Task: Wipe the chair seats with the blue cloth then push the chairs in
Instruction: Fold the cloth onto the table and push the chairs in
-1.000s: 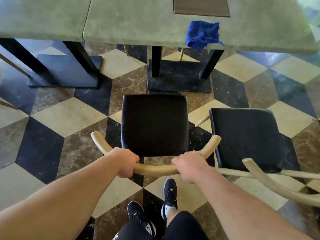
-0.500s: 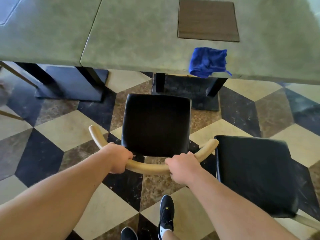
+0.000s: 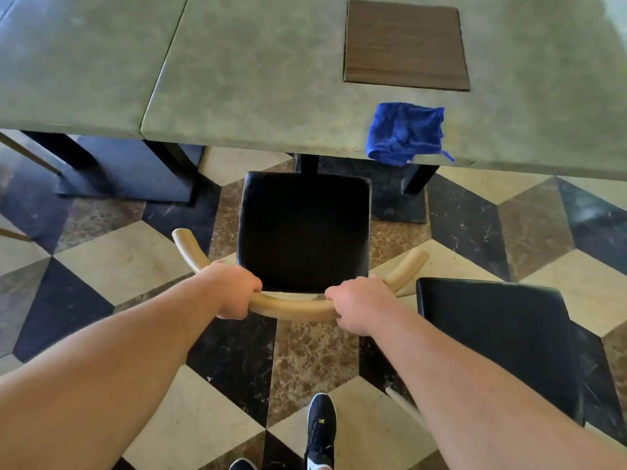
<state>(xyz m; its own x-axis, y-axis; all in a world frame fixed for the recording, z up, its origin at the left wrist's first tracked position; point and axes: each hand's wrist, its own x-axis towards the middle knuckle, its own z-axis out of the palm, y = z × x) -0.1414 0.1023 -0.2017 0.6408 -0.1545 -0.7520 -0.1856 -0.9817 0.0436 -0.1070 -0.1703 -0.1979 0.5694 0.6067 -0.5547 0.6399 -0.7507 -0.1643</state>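
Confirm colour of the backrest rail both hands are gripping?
Light tan wood, plain; the backrest rail shows best in the head view, above the black seat.

A room with a shiny floor

Light is shining on the diamond-tile floor (image 3: pixel 112 266), and a green table (image 3: pixel 258 69) is standing on dark legs (image 3: pixel 419 179).

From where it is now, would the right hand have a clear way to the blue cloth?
Probably yes. The right hand grips the chair back, but only open space over the seat lies between it and the cloth at the table edge.
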